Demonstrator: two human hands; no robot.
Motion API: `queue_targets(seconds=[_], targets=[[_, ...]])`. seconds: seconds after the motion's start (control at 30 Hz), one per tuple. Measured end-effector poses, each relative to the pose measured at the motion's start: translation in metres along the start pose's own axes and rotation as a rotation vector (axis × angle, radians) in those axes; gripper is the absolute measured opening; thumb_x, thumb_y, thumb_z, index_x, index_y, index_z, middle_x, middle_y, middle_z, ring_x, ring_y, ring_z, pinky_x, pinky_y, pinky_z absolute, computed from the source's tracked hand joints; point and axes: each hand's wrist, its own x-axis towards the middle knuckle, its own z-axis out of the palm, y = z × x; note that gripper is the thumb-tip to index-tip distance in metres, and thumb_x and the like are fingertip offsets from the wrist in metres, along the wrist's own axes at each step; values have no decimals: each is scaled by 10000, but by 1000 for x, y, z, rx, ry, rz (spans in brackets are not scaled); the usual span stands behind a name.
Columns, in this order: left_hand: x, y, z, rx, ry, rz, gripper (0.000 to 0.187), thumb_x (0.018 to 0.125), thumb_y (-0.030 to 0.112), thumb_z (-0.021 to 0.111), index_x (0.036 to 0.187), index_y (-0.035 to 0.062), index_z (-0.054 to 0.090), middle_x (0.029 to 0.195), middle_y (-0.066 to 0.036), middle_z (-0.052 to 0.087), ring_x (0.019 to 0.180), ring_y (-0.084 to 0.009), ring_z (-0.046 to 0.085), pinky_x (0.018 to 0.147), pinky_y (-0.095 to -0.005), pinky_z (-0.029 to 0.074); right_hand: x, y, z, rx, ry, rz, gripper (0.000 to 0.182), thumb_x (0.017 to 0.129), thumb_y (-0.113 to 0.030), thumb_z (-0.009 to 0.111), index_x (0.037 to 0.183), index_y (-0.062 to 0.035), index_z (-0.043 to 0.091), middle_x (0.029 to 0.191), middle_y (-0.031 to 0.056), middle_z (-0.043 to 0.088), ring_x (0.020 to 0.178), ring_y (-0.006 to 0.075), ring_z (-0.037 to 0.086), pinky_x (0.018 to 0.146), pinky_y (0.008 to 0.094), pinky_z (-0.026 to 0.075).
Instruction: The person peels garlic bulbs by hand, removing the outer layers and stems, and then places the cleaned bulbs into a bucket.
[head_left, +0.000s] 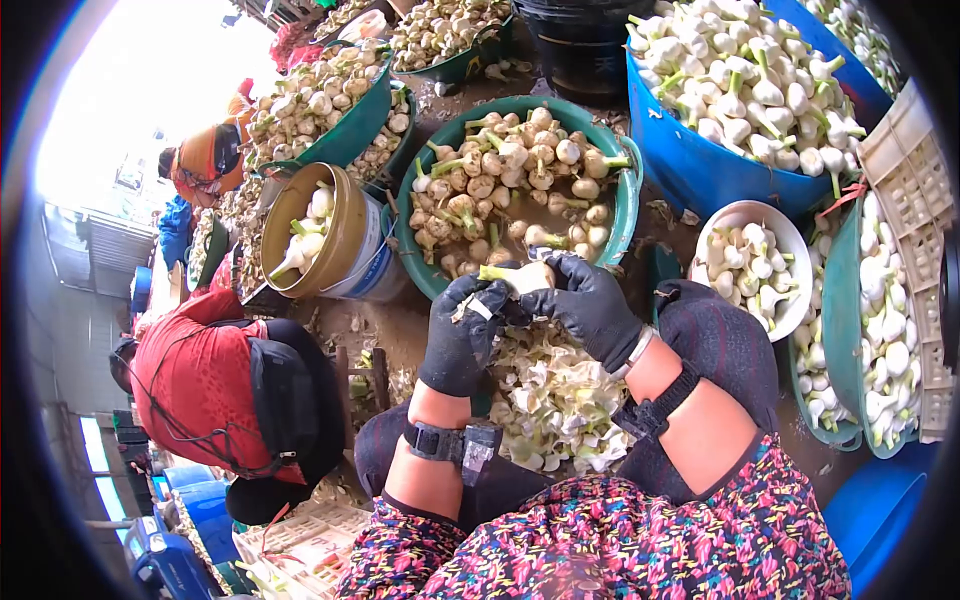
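Held item: one garlic bulb (530, 279), raised between the fingers of both hands, its cut green stem pointing toward the left side. The right hand (592, 312) has its gloved fingers clamped around the round end. The left hand (462, 335) has its fingers curled together against the bulb at the stem end, with a white scrap (481, 308) showing at them (peel or something else, it cannot be told). Handling, in my judgement: the right grip should stay firm but not crushing, the left fingers should work from the stem end in short pulls, and the gloves, if damp, may let the bulb slip.

Directly below the fingers lies a heap of pale husks (555, 400), between the knees; this is the best room for dropping the hands. Just beyond the fingertips is the near rim of a green tub (632, 185) of soiled bulbs in murky water; knuckles could strike it on a forward move.

Farther out, to the left of the fingers, a brown bucket (350, 222) stands beside that tub. To the right, past the knee, a white bowl (803, 275) limits sideways reach. Farther ahead to the right, a heaped blue tub (690, 155) closes off that side.
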Motion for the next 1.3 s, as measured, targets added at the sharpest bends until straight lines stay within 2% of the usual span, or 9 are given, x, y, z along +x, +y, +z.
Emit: queue_targets(seconds=[0.4, 0.5, 0.6, 0.73, 0.77, 1.0, 1.1, 1.23, 1.3], targets=[[0, -4, -7, -28, 9, -33, 156, 814, 8, 557, 957, -29, 608, 848, -54, 635, 697, -131, 602, 614, -225, 471, 5, 11, -6, -462, 58, -334, 401, 852, -146, 593, 1173, 59, 467, 960, 102, 595, 840, 89, 566, 760, 245, 479], [3, -7, -16, 354, -29, 171, 177, 764, -10, 566, 932, -10, 622, 820, -70, 634, 713, -150, 605, 636, -245, 468, 5, 7, -20, 327, -283, 488, 345, 875, -221, 556, 1116, 23, 517, 879, 90, 600, 785, 128, 575, 737, 252, 470], [2, 1, -12, 868, -117, 466, 243, 653, -16, 594, 895, 8, 608, 812, -123, 612, 781, -239, 606, 693, -294, 464, -9, -9, -2, 224, -268, 540, 317, 886, -347, 523, 938, -37, 564, 717, 47, 591, 571, 116, 562, 510, 240, 465], [-2, -17, -9, -126, 36, 82, 322, 843, 45, 526, 1153, -39, 517, 1010, -101, 605, 865, -181, 598, 793, -278, 471, -6, -20, -1, 511, -423, 641, 305, 883, -320, 537, 962, -27, 559, 752, 59, 591, 590, 120, 575, 496, 244, 478], [4, -23, -22, 212, -29, 328, 363, 904, 88, 474, 1229, -70, 440, 1071, -113, 580, 914, -168, 585, 831, -271, 469, -5, -24, 1, 437, -347, 563, 304, 884, -321, 535, 951, -26, 563, 749, 58, 589, 597, 123, 577, 510, 245, 482], [-19, 5, -3, -196, -83, -31, 366, 787, -2, 560, 1147, -51, 518, 1029, -132, 600, 887, -178, 594, 822, -304, 477, 0, -11, 1, 281, -196, 307, 273, 891, -261, 533, 996, -15, 588, 863, 44, 619, 751, 85, 577, 644, 224, 473], [-17, 5, -11, 10, -7, -29, 246, 774, 23, 588, 1009, -49, 591, 954, -115, 621, 806, -157, 603, 749, -278, 492, -4, -12, -1, 109, -87, 347, 272, 882, -254, 553, 990, -8, 591, 872, 25, 618, 778, 70, 564, 664, 216, 463], [-4, 1, -22, -230, 44, -30, 241, 801, 88, 601, 992, -59, 587, 942, -113, 623, 792, -160, 608, 691, -252, 493, -15, -20, 14, -1148, -28, -711, 139, 808, -165, 525, 816, -42, 589, 735, 166, 562, 708, 355, 548, 640, 451, 433], [-4, 7, -24, -116, 74, 43, 235, 812, 92, 591, 992, -60, 584, 938, -116, 623, 789, -168, 611, 686, -257, 498, -23, -9, 15, -1452, -461, -231, 170, 781, -158, 529, 856, -25, 605, 831, 186, 607, 792, 341, 586, 709, 441, 453]])
